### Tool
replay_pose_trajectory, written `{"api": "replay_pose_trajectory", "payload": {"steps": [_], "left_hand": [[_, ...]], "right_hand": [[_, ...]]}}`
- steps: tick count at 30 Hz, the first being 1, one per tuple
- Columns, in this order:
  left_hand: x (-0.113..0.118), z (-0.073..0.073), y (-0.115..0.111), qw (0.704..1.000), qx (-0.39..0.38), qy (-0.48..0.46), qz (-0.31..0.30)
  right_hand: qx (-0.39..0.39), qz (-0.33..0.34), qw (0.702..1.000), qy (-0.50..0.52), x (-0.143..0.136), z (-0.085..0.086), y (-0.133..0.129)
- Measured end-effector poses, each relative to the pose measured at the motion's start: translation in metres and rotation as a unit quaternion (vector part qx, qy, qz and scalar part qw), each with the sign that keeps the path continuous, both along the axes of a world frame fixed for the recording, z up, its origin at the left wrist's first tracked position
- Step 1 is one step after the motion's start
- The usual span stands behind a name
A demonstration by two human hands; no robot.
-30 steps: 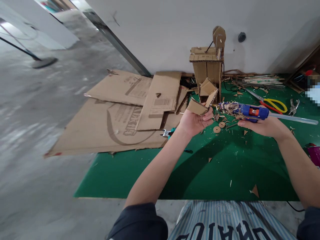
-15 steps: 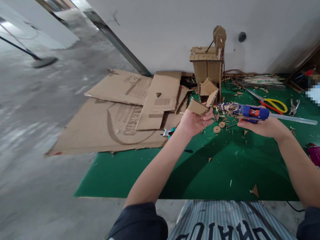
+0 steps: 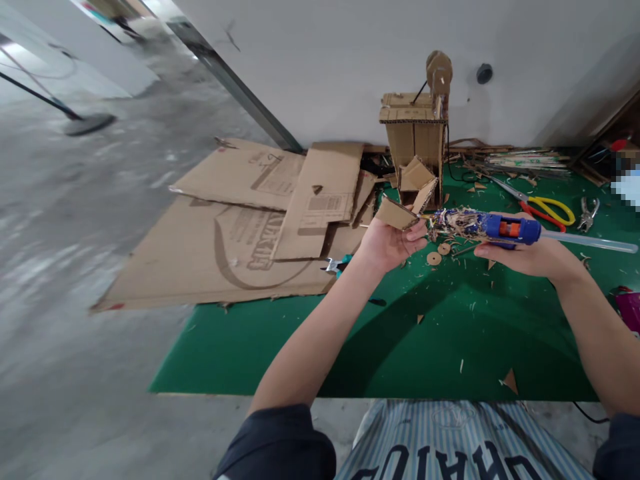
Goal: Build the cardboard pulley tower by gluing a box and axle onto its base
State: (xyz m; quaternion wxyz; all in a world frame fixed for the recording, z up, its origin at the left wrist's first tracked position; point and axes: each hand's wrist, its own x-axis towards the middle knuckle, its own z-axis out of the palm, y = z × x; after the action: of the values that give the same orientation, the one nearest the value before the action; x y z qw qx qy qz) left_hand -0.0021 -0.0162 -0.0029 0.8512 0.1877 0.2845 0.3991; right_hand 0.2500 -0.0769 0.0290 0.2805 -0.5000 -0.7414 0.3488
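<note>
My left hand (image 3: 389, 245) is closed on a small folded cardboard piece (image 3: 397, 212), its flaps standing up at angles. In my right hand (image 3: 533, 250) is a blue glue gun (image 3: 513, 228), its front covered in fibrous scraps. A clear glue stick (image 3: 590, 241) sticks out of its back end. The nozzle points left and meets the edge of the cardboard piece by my left fingers; whether glue is coming out is too small to tell. Just below the gun lie small cardboard discs (image 3: 434, 259) with centre holes.
Behind my hands stands a cardboard tower (image 3: 414, 137) with a round top. Flat cardboard sheets (image 3: 240, 247) cover the left side, with teal-handled pliers (image 3: 336, 265) at their edge. Scissors (image 3: 547, 208), metal pliers (image 3: 589, 215) and thin sticks (image 3: 525, 162) lie at the right on the green table (image 3: 240, 353).
The glue gun has shifted very slightly right and down, its nozzle still at the cardboard piece. My left hand stays nearly still. At the far upper left, something colourful has come into view.
</note>
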Motion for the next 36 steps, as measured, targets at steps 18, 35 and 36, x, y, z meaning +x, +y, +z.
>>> {"api": "replay_pose_trajectory", "payload": {"steps": [18,35,36], "left_hand": [[0.0055,-0.0011,-0.0005,1.0,-0.011,0.009,-0.004],[0.0057,-0.004,-0.0003,0.999,-0.029,0.022,0.002],[0.0061,-0.0035,-0.0005,0.999,-0.028,0.021,0.003]], "right_hand": [[-0.001,-0.011,0.999,0.03,0.0,-0.0059,-0.002],[-0.026,0.005,1.0,-0.002,0.0013,0.0012,0.0018],[-0.027,0.007,1.0,-0.003,0.0008,0.0015,0.0018]]}}
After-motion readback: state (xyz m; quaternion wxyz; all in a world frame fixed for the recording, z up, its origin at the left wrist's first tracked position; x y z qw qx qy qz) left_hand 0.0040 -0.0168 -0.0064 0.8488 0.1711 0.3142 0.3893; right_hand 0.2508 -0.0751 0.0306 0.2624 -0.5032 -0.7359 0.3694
